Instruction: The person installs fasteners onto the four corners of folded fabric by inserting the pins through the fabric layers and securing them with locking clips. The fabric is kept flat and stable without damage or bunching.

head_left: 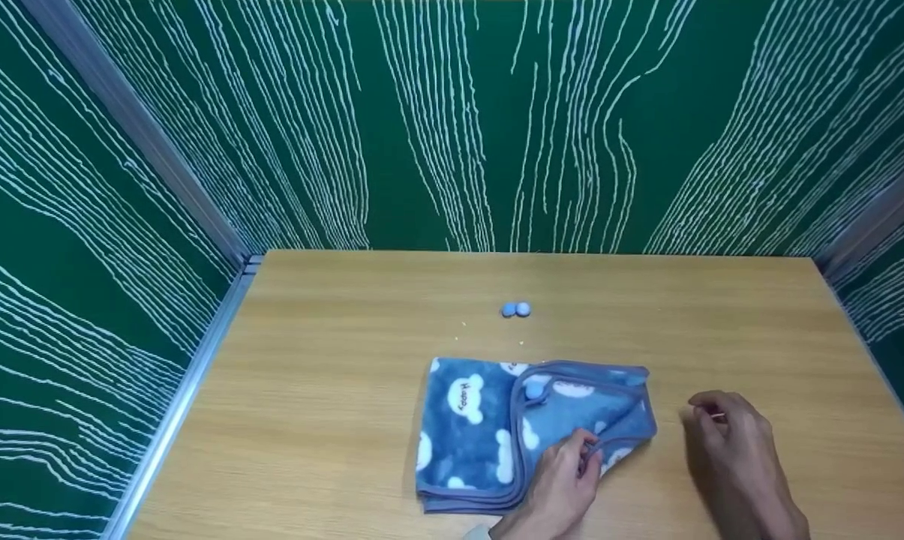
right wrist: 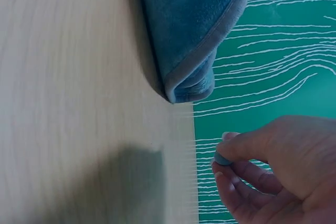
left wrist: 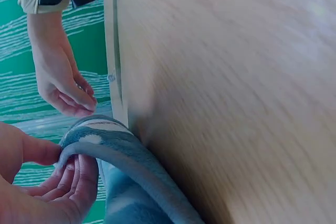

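Note:
A folded blue fleece blanket (head_left: 467,450) with white bear-head prints and grey-blue edging lies on the table. My left hand (head_left: 560,480) pinches an edged fold of it between thumb and fingers near its front right part; the left wrist view shows the edging (left wrist: 121,158) in that grip. To the right of the blanket, my right hand (head_left: 740,450) hovers apart from it. Its thumb and fingertips pinch a small blue round piece (right wrist: 222,159), seen in the right wrist view. Another small blue round piece (head_left: 534,390) shows on the blanket by the curved edging.
Two small blue round pieces (head_left: 516,309) sit side by side on the wooden table (head_left: 309,375) behind the blanket. A few tiny white bits (head_left: 464,324) lie between them and the blanket. Green walls (head_left: 436,112) with white wavy lines enclose the back and sides.

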